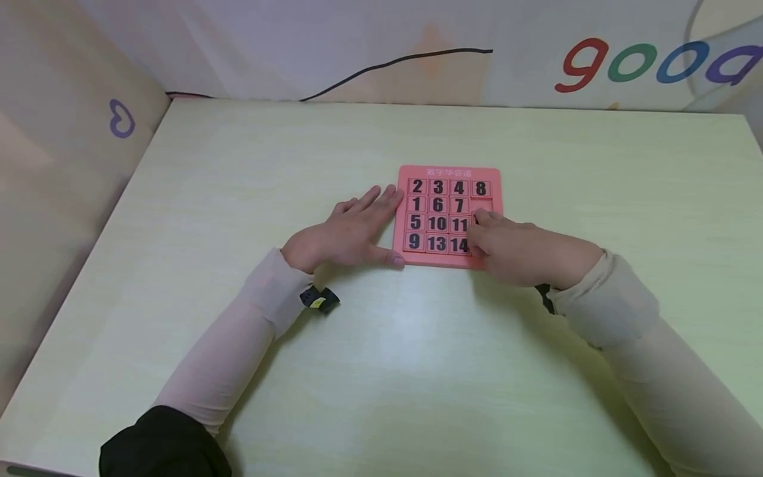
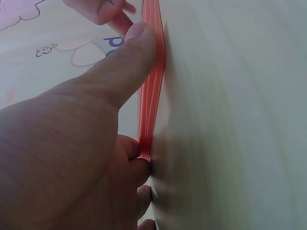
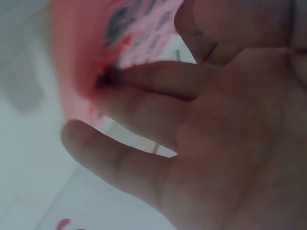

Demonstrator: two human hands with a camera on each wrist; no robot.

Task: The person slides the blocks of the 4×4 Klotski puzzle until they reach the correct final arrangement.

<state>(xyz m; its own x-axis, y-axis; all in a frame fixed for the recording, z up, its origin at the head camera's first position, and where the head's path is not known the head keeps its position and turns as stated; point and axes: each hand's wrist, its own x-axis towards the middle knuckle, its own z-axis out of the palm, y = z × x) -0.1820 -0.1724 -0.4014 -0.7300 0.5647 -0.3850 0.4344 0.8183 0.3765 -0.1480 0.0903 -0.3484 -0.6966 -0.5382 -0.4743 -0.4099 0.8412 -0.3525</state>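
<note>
A pink number sliding puzzle (image 1: 450,260) lies flat on the table, with black-numbered tiles in a square grid. Its top row reads 2, 3, 4, 8. In the second row, a gap shows to the right of the 7 tile (image 1: 459,205). My left hand (image 1: 352,232) rests against the puzzle's left edge, fingers spread and thumb at the lower left corner. My right hand (image 1: 518,248) reaches over the right side, its fingertips touching the right column and hiding the lower tiles there. In the right wrist view, extended fingers (image 3: 144,110) meet the blurred pink board.
The pale table (image 1: 381,371) surrounds the puzzle. Behind it stands a light wall panel (image 1: 357,40) with coloured letters and a black line. A dark strap with a yellow mark (image 1: 320,300) sits at my left wrist.
</note>
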